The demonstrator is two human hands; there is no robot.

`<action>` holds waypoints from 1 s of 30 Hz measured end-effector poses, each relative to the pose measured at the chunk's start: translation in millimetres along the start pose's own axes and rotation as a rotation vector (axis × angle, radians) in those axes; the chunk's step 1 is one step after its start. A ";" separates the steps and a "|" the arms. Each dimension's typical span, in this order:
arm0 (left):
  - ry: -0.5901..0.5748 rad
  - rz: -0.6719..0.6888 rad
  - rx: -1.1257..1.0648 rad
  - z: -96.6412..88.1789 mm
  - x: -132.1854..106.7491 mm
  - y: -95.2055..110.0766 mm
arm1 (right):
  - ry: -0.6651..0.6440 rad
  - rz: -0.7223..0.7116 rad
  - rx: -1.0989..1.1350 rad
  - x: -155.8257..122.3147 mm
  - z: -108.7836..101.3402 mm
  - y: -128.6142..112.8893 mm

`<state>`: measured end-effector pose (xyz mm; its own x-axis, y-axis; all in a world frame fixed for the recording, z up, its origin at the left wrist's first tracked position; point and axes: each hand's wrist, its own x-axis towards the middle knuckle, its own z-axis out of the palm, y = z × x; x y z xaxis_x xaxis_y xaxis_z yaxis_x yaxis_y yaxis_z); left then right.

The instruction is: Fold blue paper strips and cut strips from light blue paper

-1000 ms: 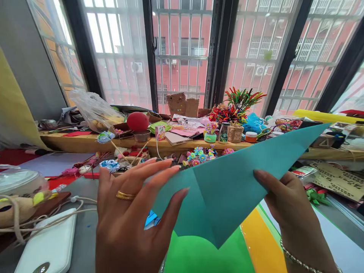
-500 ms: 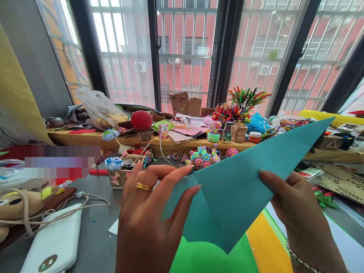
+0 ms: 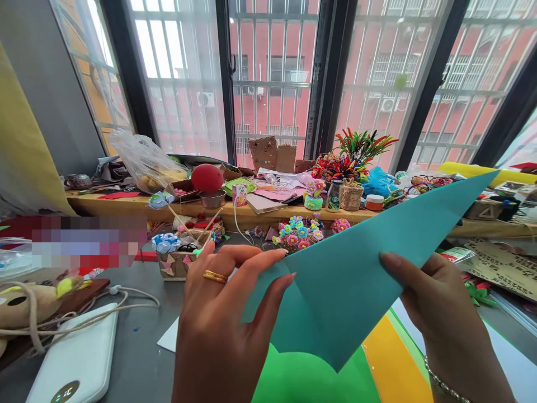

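Note:
A folded sheet of teal paper (image 3: 348,280) is held up in front of me, its long point reaching to the upper right. My left hand (image 3: 230,313), with a gold ring, pinches the paper's left part between thumb and fingers. Gripping its lower right edge, my right hand (image 3: 436,302) has the thumb on the near face and the fingers behind. Below the teal paper lie a green sheet (image 3: 314,378) and an orange sheet (image 3: 390,358). Part of the paper's left end is hidden by my left hand.
On the grey table (image 3: 142,313) at left are a white power bank (image 3: 79,352) with cables and a plush toy (image 3: 33,308). A box of paper flowers (image 3: 174,263) stands behind my left hand. The wooden ledge (image 3: 260,212) under the windows carries craft supplies and a red balloon (image 3: 207,178).
The teal paper's tip has shifted slightly right and up, and its lower left edge curves a little more. Both hands keep their hold; the view has moved very slightly.

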<state>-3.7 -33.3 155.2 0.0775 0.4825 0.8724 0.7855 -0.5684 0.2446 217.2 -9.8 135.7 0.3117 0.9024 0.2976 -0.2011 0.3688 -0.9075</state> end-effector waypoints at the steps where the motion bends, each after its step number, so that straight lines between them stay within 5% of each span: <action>1: 0.000 0.002 0.001 0.0 0.3 0.5 | -0.001 0.001 0.000 -0.3 0.1 -0.1; 30: -0.079 -0.021 -0.112 -2.2 5.4 -6.9 | -0.031 0.000 -0.114 -13.8 -3.7 -6.6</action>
<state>-10.0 -28.2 159.1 0.1139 0.5435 0.8316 0.7142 -0.6267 0.3118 217.6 -25.5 136.6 0.2821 0.9094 0.3056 -0.0933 0.3430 -0.9347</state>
